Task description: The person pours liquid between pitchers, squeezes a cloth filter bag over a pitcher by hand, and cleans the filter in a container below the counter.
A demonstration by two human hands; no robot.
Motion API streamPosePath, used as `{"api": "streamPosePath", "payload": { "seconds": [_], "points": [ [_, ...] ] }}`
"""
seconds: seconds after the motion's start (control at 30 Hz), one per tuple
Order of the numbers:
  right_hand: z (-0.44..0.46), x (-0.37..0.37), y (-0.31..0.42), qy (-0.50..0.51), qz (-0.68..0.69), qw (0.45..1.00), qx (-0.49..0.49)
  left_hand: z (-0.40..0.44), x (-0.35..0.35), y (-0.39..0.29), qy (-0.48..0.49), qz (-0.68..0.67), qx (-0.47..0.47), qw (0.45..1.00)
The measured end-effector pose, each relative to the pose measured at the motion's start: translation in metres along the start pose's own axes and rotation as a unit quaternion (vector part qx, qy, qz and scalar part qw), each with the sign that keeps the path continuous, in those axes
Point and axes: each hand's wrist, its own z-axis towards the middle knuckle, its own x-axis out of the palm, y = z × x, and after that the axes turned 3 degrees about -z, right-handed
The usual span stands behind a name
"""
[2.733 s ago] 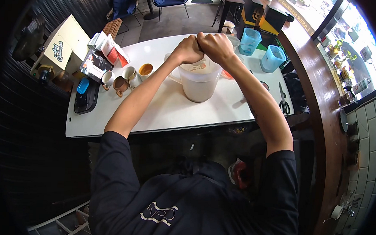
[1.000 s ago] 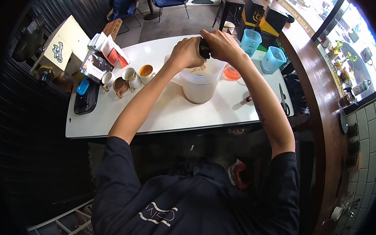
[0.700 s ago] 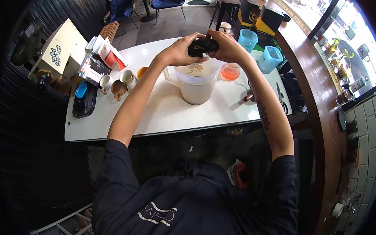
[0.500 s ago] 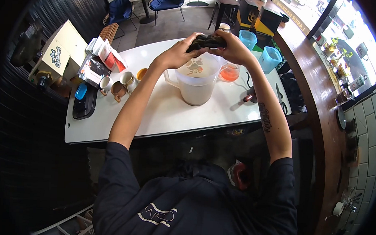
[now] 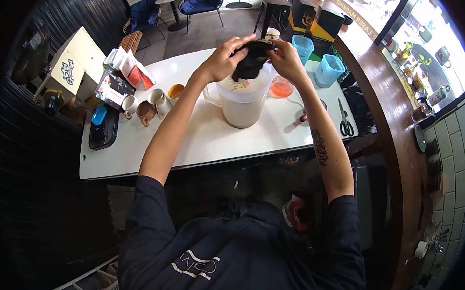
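A limp black cloth (image 5: pixel 251 63), bunched and hanging down, is stretched between my two hands above a large translucent plastic jug (image 5: pixel 243 108). My left hand (image 5: pixel 228 59) grips its left side, fingers over the top edge. At the cloth's right edge, my right hand (image 5: pixel 286 60) pinches it between thumb and fingers. The jug stands upright on the white table, its handle to the left and a floral print near its rim. Partly hidden behind my right wrist is a glass vessel of orange-red liquid (image 5: pixel 281 88).
Mugs (image 5: pixel 147 111) and a black tray (image 5: pixel 104 128) stand at left on the white table (image 5: pixel 201 149). Two blue containers (image 5: pixel 329 71) are at the far right, with scissors (image 5: pixel 346 124) nearer the right edge. A wooden counter (image 5: pixel 373 78) runs beside the table.
The black cloth was a compact bundle held higher; now it is opened out and its lower part hangs toward the jug. My right hand has shifted slightly right and down.
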Motion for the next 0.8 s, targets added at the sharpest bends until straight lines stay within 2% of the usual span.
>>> {"api": "streamPosePath", "payload": {
  "seconds": [0.03, 0.1, 0.17, 0.23, 0.27, 0.3, 0.37, 0.43, 0.5, 0.53, 0.57, 0.63, 0.7, 0.77, 0.8],
  "points": [
    [0.0, -0.002, 0.002, 0.0, -0.001, 1.0, 0.0, -0.001, 0.0, -0.005, 0.0, 0.0, 0.001, 1.0],
    [-0.002, -0.005, 0.01, -0.046, -0.032, 0.998, 0.026, -0.003, 0.001, -0.016, 0.039, 0.03, -0.109, 0.993],
    [0.0, -0.004, 0.02, -0.068, -0.019, 0.997, 0.024, -0.002, 0.005, -0.015, 0.018, 0.01, -0.078, 0.997],
    [0.005, -0.002, 0.029, -0.114, -0.092, 0.988, 0.047, 0.0, 0.009, -0.023, -0.026, -0.003, -0.059, 0.998],
    [0.007, 0.0, 0.032, -0.131, -0.074, 0.988, 0.02, 0.003, 0.009, -0.011, -0.049, 0.025, 0.013, 0.998],
    [0.009, 0.001, 0.035, -0.132, -0.074, 0.988, 0.021, 0.006, 0.008, -0.004, -0.048, 0.025, 0.014, 0.998],
    [0.014, 0.001, 0.036, -0.132, -0.088, 0.987, -0.034, 0.013, 0.006, 0.009, -0.141, -0.092, -0.019, 0.986],
    [0.018, -0.001, 0.036, -0.137, -0.107, 0.984, -0.03, 0.021, -0.001, 0.008, -0.168, -0.111, -0.003, 0.98],
    [0.021, -0.007, 0.035, -0.096, -0.049, 0.994, -0.003, 0.028, -0.013, 0.003, -0.166, -0.194, -0.038, 0.966],
    [0.022, -0.009, 0.034, -0.065, 0.016, 0.998, 0.011, 0.031, -0.017, -0.001, -0.165, -0.186, -0.027, 0.968],
    [0.021, -0.012, 0.032, -0.064, 0.016, 0.998, 0.011, 0.032, -0.019, -0.005, -0.165, -0.186, -0.027, 0.968],
    [0.019, -0.022, 0.042, 0.017, 0.109, 0.993, 0.031, 0.035, -0.024, -0.021, -0.177, -0.16, -0.046, 0.97],
    [0.016, -0.036, 0.048, 0.033, 0.077, 0.995, 0.05, 0.039, -0.033, -0.027, -0.195, -0.165, -0.066, 0.965],
    [0.014, -0.046, 0.044, 0.052, 0.01, 0.998, -0.029, 0.043, -0.05, -0.024, -0.192, -0.186, -0.066, 0.961],
    [0.012, -0.053, 0.047, 0.081, -0.022, 0.995, -0.061, 0.043, -0.052, -0.032, -0.19, -0.149, -0.066, 0.968]
  ]
}}
